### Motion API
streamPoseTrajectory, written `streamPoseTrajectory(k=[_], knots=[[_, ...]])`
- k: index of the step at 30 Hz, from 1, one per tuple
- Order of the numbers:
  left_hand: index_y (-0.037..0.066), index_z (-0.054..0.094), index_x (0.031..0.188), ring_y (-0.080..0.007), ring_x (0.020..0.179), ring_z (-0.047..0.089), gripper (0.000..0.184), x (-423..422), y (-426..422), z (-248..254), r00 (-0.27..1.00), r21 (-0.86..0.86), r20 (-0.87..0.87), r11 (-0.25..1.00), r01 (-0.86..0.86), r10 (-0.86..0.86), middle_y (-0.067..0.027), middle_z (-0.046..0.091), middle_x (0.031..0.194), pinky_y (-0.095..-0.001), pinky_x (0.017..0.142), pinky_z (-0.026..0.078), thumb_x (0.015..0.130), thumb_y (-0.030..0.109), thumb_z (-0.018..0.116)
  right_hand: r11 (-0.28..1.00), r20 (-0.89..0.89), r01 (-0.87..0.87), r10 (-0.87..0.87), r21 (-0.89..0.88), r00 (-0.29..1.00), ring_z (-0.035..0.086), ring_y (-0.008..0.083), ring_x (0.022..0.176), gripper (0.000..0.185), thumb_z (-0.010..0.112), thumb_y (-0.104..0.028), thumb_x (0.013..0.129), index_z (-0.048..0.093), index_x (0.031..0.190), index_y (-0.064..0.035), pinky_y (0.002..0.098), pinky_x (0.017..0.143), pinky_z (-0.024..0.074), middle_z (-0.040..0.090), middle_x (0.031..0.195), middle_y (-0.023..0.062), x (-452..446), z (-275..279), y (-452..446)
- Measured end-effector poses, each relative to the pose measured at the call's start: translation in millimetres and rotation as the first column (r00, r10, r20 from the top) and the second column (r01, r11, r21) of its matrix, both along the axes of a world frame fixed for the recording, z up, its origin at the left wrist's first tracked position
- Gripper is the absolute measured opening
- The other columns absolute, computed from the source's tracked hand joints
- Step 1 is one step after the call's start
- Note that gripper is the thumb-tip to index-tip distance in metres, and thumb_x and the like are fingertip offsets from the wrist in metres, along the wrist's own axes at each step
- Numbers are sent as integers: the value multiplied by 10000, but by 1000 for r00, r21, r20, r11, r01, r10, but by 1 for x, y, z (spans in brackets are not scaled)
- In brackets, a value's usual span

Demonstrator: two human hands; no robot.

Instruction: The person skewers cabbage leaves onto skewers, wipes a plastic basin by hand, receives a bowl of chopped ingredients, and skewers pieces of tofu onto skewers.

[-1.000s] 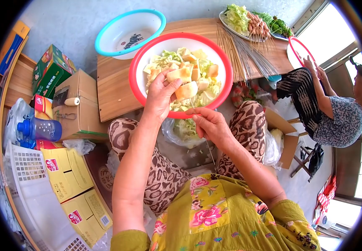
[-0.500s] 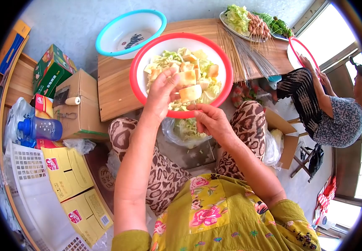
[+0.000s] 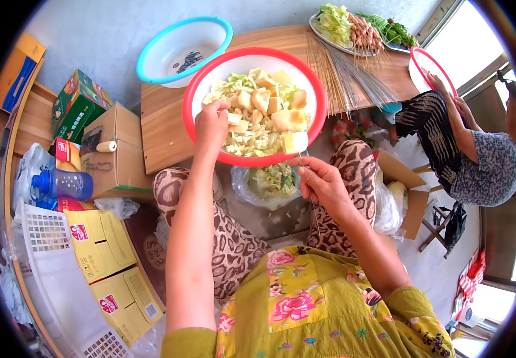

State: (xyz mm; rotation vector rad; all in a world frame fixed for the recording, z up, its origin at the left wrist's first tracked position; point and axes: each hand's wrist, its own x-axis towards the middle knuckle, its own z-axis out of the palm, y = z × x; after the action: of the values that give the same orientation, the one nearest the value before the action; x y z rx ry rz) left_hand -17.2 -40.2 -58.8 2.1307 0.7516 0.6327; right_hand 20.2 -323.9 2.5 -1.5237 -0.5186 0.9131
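Observation:
My right hand pinches a thin skewer over the near right side of a red-rimmed basin. A pale, brown-skinned tofu piece is on the skewer's upper end. Another tofu piece appears just above it; I cannot tell whether it is skewered too. My left hand reaches over the basin's left side, its fingers closed on a tofu chunk that they partly cover. Chopped cabbage and more tofu lie inside the basin.
A blue-rimmed basin and loose skewers share the wooden table. A plate of lettuce and skewered food stands at the back right. Below hangs a plastic bag of greens. Another person sits at right, and boxes stand left.
My left hand has moved from the skewered tofu to the basin's left side and closed on a chunk. My right hand has shifted slightly right and down with the skewer.

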Motion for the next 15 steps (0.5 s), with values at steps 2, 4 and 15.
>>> streamPoseTrajectory(k=[2, 4, 15], knots=[[71, 633, 1005, -284, 948, 580, 255, 2, -5, -5, 988, 318, -155, 946, 63, -14, -104, 622, 1015, -399, 807, 463, 767, 20, 556, 1000, 6, -28, 28, 0, 1000, 387, 10, 476, 253, 460, -159, 953, 567, 1141, -28, 151, 443, 305, 488, 570, -39, -3, 0, -7], [77, 635, 995, -280, 998, 554, 248, 7, -8, -16, 978, 382, -208, 920, 88, -7, -100, 616, 1031, -397, 833, 451, 762, 24, 567, 999, 8, -34, 34, 6, 999, 388, 9, 478, 250, 457, -157, 953, 567, 1138, -29, 153, 444, 306, 489, 571, -38, -6, 1, -13], [28, 622, 788, -312, 879, 556, 227, 37, -39, -16, 978, 366, -208, 925, 106, -30, -143, 590, 865, -418, 771, 442, 714, 223, 712, 998, -43, -14, 12, -53, 999, 426, 33, 526, 253, 466, -144, 938, 581, 1145, -56, 186, 490, 323, 467, 570, -44, -7, 3, -30]])
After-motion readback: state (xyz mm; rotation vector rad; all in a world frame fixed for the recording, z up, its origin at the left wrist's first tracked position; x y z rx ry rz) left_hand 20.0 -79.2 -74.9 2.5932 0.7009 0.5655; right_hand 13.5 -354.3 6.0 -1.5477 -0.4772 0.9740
